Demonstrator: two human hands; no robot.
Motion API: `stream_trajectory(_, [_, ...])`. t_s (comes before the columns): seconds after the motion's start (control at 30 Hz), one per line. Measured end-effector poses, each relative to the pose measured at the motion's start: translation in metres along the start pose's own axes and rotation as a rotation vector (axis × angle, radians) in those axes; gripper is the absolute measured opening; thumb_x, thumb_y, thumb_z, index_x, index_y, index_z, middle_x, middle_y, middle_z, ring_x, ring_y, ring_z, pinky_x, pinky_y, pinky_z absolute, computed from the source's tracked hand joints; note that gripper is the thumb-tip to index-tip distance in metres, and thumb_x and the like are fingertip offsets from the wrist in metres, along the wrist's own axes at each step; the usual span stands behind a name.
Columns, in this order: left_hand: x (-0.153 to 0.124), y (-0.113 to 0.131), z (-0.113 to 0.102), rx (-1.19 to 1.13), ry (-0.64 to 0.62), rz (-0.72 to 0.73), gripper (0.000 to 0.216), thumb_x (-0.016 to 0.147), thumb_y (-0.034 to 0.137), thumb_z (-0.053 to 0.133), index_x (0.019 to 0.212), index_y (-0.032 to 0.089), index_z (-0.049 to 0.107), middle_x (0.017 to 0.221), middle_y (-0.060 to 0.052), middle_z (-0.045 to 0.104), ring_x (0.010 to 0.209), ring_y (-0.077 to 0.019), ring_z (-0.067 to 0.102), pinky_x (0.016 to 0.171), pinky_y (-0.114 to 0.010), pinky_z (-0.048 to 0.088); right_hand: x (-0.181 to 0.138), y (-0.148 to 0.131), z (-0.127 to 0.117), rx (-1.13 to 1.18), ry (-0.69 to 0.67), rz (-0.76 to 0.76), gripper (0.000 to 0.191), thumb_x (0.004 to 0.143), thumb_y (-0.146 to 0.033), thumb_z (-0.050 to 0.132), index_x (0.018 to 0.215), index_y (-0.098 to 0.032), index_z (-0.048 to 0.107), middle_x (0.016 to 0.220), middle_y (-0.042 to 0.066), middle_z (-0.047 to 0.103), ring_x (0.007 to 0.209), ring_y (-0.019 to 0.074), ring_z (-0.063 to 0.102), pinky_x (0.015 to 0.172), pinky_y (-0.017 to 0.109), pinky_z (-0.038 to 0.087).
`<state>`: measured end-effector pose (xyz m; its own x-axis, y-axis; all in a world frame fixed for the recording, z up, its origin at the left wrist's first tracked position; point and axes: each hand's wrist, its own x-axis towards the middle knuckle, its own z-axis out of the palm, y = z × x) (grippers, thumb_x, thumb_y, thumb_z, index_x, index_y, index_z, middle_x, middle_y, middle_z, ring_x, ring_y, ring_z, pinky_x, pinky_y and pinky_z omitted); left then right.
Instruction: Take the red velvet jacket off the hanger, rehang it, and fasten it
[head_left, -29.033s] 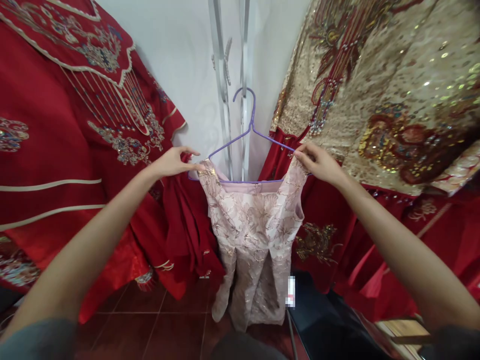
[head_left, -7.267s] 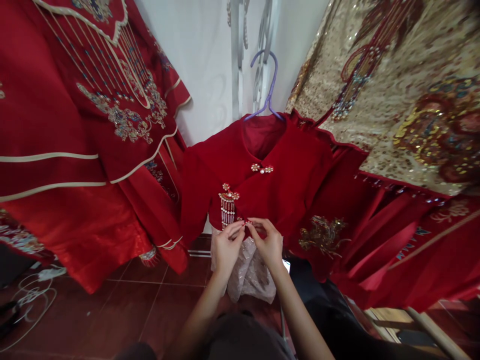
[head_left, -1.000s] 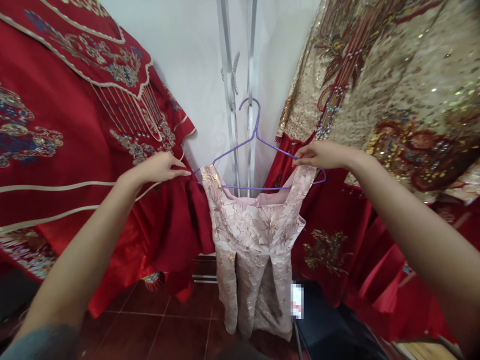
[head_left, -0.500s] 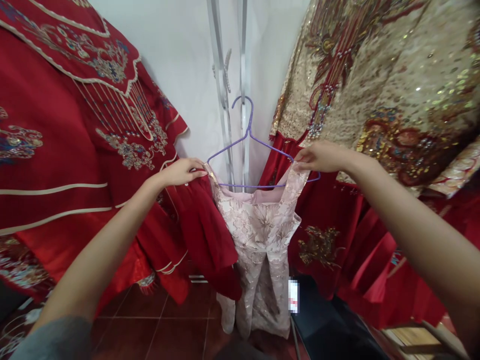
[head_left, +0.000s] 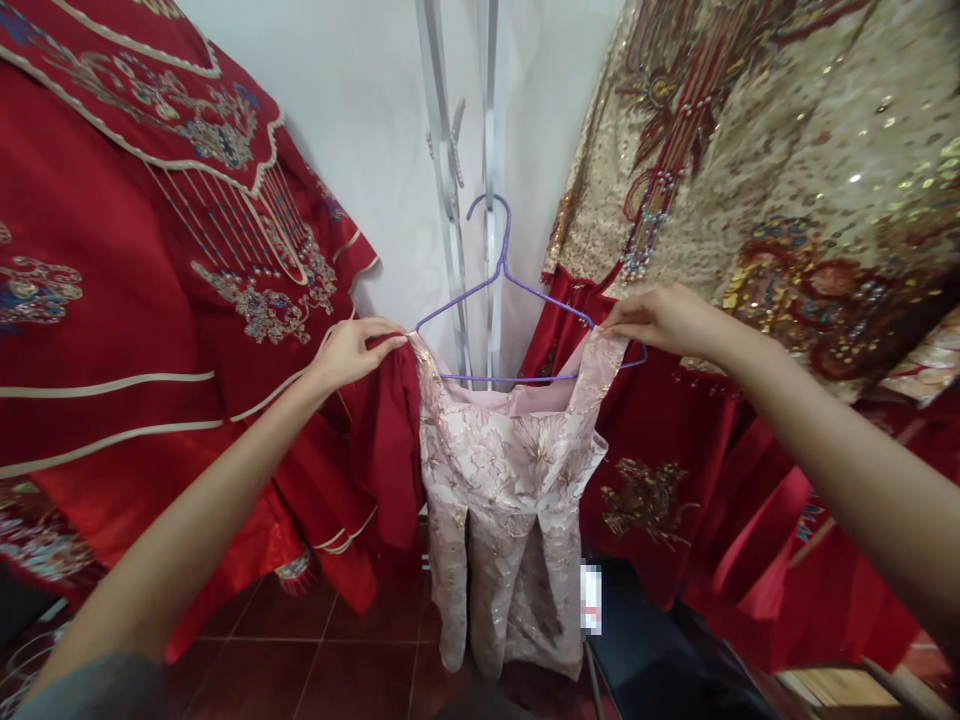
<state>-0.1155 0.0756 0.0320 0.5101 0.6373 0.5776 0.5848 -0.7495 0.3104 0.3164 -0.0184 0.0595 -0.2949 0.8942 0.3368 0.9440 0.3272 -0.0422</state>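
A pale pink dress point(head_left: 517, 450) with a shiny floral pattern hangs on a purple hanger point(head_left: 504, 265). My left hand point(head_left: 358, 350) pinches the top of its left shoulder strap, near that end of the hanger. On the other side, my right hand point(head_left: 654, 318) grips the right strap between thumb and fingers. The hanger's hook sits against a pale metal upright point(head_left: 490, 150). Its right tip pokes out past the right strap. A dark red cloth point(head_left: 386, 450) hangs close behind the dress on the left.
Red embroidered garments point(head_left: 150, 270) fill the left side. A gold sequined garment point(head_left: 697, 200) and red skirts point(head_left: 772, 520) hang at the right. Below are a reddish tiled floor point(head_left: 367, 670), a black object point(head_left: 660, 640) and white cables point(head_left: 30, 665).
The dark red cloth that lay over the dress's left side has moved left and back, baring that side. My hands still hold the straps; the right one is slightly farther right.
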Motion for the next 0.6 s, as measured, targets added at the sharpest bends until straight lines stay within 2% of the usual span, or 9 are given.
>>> stream_trajectory(0.07, [0.002, 0.002, -0.001, -0.06, -0.085, 0.019, 0.043, 0.084, 0.054, 0.057, 0.099, 0.019, 0.075, 0.11, -0.008, 0.073, 0.103, -0.0244, 0.066, 0.1, -0.035, 0.046, 0.0, 0.0, 0.001, 0.005, 0.0, 0.01, 0.021, 0.088, -0.03, 0.057, 0.095, -0.017, 0.072, 0.086, 0.008, 0.076, 0.077, 0.0198, 0.068, 0.072, 0.028, 0.045])
stream_trajectory(0.13, [0.003, 0.004, 0.002, -0.077, -0.115, 0.023, 0.044, 0.083, 0.055, 0.058, 0.099, 0.018, 0.075, 0.111, -0.008, 0.073, 0.104, -0.0253, 0.066, 0.1, -0.035, 0.047, 0.001, 0.0, 0.002, 0.037, 0.001, 0.018, 0.02, 0.087, -0.029, 0.057, 0.094, -0.017, 0.072, 0.088, 0.008, 0.076, 0.078, 0.0195, 0.069, 0.073, 0.028, 0.045])
stream_trajectory(0.33, [0.005, 0.012, 0.019, 0.009, 0.11, -0.121, 0.043, 0.084, 0.053, 0.055, 0.095, 0.016, 0.075, 0.096, -0.009, 0.072, 0.091, -0.0235, 0.065, 0.09, -0.035, 0.05, -0.003, -0.002, 0.001, -0.003, 0.038, 0.019, 0.019, 0.087, -0.029, 0.058, 0.093, -0.019, 0.073, 0.084, 0.007, 0.076, 0.077, 0.019, 0.068, 0.071, 0.028, 0.045])
stream_trajectory(0.47, [0.009, 0.014, 0.02, 0.047, 0.096, -0.155, 0.04, 0.082, 0.049, 0.056, 0.093, 0.015, 0.074, 0.092, -0.008, 0.068, 0.088, -0.0218, 0.063, 0.087, -0.033, 0.05, -0.005, -0.004, -0.002, -0.004, 0.056, 0.015, 0.017, 0.087, -0.027, 0.058, 0.092, -0.019, 0.072, 0.083, 0.006, 0.075, 0.077, 0.0183, 0.068, 0.071, 0.027, 0.044])
stream_trajectory(0.6, [0.01, 0.012, 0.009, 0.041, 0.116, -0.146, 0.037, 0.083, 0.047, 0.057, 0.091, 0.016, 0.074, 0.098, -0.008, 0.07, 0.092, -0.0217, 0.064, 0.091, -0.032, 0.049, -0.007, 0.004, -0.005, 0.019, 0.071, 0.044, 0.015, 0.087, -0.031, 0.059, 0.09, -0.021, 0.071, 0.085, 0.005, 0.075, 0.078, 0.0188, 0.068, 0.073, 0.027, 0.043])
